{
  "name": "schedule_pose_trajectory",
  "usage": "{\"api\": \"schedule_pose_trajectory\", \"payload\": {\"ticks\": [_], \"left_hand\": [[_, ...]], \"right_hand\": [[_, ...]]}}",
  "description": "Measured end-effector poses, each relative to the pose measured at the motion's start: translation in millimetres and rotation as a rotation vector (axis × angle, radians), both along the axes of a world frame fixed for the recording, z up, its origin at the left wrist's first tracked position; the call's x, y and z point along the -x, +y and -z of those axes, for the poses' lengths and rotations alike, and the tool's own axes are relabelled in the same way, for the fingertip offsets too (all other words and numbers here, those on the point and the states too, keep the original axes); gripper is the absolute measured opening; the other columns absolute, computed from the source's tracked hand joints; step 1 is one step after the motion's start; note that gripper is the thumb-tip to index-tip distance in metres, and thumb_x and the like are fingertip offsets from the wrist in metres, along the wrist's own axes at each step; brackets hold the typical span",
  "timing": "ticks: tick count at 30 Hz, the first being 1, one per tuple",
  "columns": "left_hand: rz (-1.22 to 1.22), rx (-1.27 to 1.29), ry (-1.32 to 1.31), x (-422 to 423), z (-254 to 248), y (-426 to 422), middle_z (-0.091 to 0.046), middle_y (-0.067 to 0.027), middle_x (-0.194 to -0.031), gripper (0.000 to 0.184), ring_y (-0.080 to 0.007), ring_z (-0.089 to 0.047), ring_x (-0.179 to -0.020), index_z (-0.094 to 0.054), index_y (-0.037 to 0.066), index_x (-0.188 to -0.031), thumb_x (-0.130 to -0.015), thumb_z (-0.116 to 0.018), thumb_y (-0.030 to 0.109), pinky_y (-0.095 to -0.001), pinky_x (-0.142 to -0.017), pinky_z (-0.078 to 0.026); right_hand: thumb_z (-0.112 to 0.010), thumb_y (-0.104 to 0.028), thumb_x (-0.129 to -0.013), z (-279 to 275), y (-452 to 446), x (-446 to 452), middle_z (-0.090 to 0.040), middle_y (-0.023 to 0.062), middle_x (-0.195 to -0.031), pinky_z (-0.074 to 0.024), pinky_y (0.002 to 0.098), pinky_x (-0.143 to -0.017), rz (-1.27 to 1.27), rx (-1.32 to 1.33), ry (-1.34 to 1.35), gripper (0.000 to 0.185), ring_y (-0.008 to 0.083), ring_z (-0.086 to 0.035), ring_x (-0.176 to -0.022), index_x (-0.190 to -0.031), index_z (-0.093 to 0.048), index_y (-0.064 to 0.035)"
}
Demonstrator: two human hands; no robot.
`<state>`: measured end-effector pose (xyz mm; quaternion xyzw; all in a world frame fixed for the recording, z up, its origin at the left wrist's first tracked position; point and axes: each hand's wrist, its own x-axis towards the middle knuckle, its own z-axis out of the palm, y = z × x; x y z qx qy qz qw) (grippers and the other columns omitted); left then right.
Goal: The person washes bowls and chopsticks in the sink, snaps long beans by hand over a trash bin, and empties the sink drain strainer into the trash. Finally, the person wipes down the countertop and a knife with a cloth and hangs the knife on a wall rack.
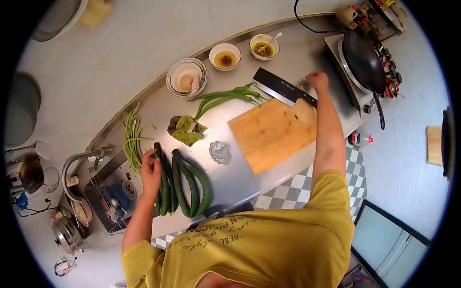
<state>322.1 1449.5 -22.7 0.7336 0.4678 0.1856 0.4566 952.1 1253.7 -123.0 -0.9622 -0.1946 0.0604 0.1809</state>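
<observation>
Green cucumbers (pixel 193 187), left hand (pixel 151 170) at one tip, right hand (pixel 317 80) curled, grips unclear, cleaver (pixel 276 82) beside board (pixel 273 137), peppers (pixel 224 99) near

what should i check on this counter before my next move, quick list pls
1. Left hand at the long dark-green vegetables: ok, near their far ends.
2. Firm hold on one of them: cannot tell.
3. Right hand gripping the knife: not ok, it is past the handle, not around it.
4. Knife lying flat: ok, partly over the cutting board.
5. Middle of the board free of whole vegetables: ok.
6. Heat off under the black pan: cannot tell.
</observation>
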Motion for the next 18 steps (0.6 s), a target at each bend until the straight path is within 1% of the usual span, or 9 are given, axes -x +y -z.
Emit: {"api": "schedule_pose_trajectory", "payload": {"ticks": [3, 5, 6, 8, 10, 13, 14, 17, 18], "left_hand": [[-0.134, 0.093, -0.081, 25, -16, -23, -0.037, 0.0051, -0.060, 0.023, -0.0045, -0.034, -0.055, -0.050, 0.005, -0.114, -0.091, -0.048, 0.008, -0.0209, -0.052, -0.028], [-0.204, 0.096, -0.119, 43, -13, -38, -0.037, 0.0051, -0.059, 0.022, -0.0042, -0.034, -0.055, -0.050, 0.004, -0.113, -0.091, -0.049, 0.009, -0.0201, -0.052, -0.028], [-0.200, 0.090, -0.129, 52, -11, -46, -0.038, 0.0053, -0.059, 0.021, -0.0038, -0.035, -0.054, -0.050, 0.004, -0.111, -0.091, -0.050, 0.010, -0.0192, -0.050, -0.029], [-0.226, 0.174, -0.175, 65, -10, -66, -0.038, 0.0055, -0.058, 0.020, -0.0036, -0.035, -0.053, -0.050, 0.004, -0.111, -0.091, -0.050, 0.010, -0.0188, -0.048, -0.028], [-0.230, 0.202, -0.202, 81, -2, -81, -0.039, 0.0055, -0.058, 0.019, -0.0033, -0.036, -0.051, -0.050, 0.005, -0.111, -0.092, -0.050, 0.009, -0.0181, -0.045, -0.027], [-0.266, 0.237, -0.250, 92, -6, -105, -0.039, 0.0052, -0.058, 0.019, -0.0032, -0.036, -0.051, -0.050, 0.005, -0.110, -0.092, -0.050, 0.009, -0.0183, -0.045, -0.027], [-0.265, 0.242, -0.249, 96, -11, -112, -0.039, 0.0051, -0.058, 0.020, -0.0033, -0.037, -0.051, -0.050, 0.005, -0.110, -0.091, -0.050, 0.009, -0.0185, -0.046, -0.027], [-0.250, 0.196, -0.243, 113, -19, -137, -0.040, 0.0046, -0.058, 0.020, -0.0036, -0.037, -0.051, -0.050, 0.004, -0.111, -0.091, -0.050, 0.010, -0.0187, -0.046, -0.028], [-0.256, 0.185, -0.227, 123, -21, -147, -0.041, 0.0039, -0.058, 0.021, -0.0038, -0.037, -0.051, -0.049, 0.003, -0.112, -0.092, -0.049, 0.011, -0.0190, -0.046, -0.028]], "right_hand": [[-0.061, -0.015, -0.076, -30, -15, 11, -0.059, 0.0108, -0.085, -0.0498, 0.0319, -0.060, 0.282, -1.144, 0.908, 0.015, 0.0226, -0.058, -0.072, -0.082, -0.059, -0.0019], [-0.061, -0.012, -0.078, -55, -34, 50, -0.056, 0.0083, -0.079, -0.0489, 0.0274, -0.059, 0.297, -1.305, 1.085, 0.013, 0.0195, -0.055, -0.066, -0.083, -0.056, -0.0012], [-0.060, -0.011, -0.080, -64, -45, 74, -0.054, 0.0070, -0.075, -0.0484, 0.0252, -0.058, 0.303, -1.385, 1.175, 0.012, 0.0180, -0.054, -0.064, -0.084, -0.055, -0.0008], [-0.062, -0.012, -0.080, -39, -65, 111, -0.055, 0.0050, -0.072, -0.0468, 0.0233, -0.058, 0.268, -1.203, 0.945, 0.011, 0.0150, -0.054, -0.063, -0.082, -0.056, -0.0030], [-0.062, -0.013, -0.080, -4, -85, 137, -0.055, 0.0022, -0.068, -0.0454, 0.0238, -0.058, 0.138, -0.618, 0.617, 0.012, 0.0141, -0.054, -0.064, -0.082, -0.058, -0.0026], [-0.068, -0.021, -0.076, 8, -85, 176, -0.059, 0.0047, -0.072, -0.0462, 0.0290, -0.060, -0.019, -0.426, 0.105, 0.021, 0.0161, -0.057, -0.067, -0.083, -0.060, -0.0023], [-0.068, -0.021, -0.076, 7, -83, 181, -0.061, 0.0084, -0.074, -0.0467, 0.0309, -0.063, -0.075, -0.382, 0.004, 0.022, 0.0193, -0.058, -0.067, -0.087, -0.062, -0.0035], [-0.062, -0.016, -0.080, 26, -76, 181, -0.058, 0.0059, -0.071, -0.0453, 0.0317, -0.060, -0.126, -0.231, -0.213, 0.013, 0.0148, -0.056, -0.065, -0.086, -0.062, -0.0045], [-0.058, -0.016, -0.084, 28, -75, 182, -0.058, 0.0038, -0.073, -0.0455, 0.0299, -0.060, -0.120, -0.184, -0.190, 0.012, 0.0138, -0.054, -0.065, -0.083, -0.061, -0.0041]]}}
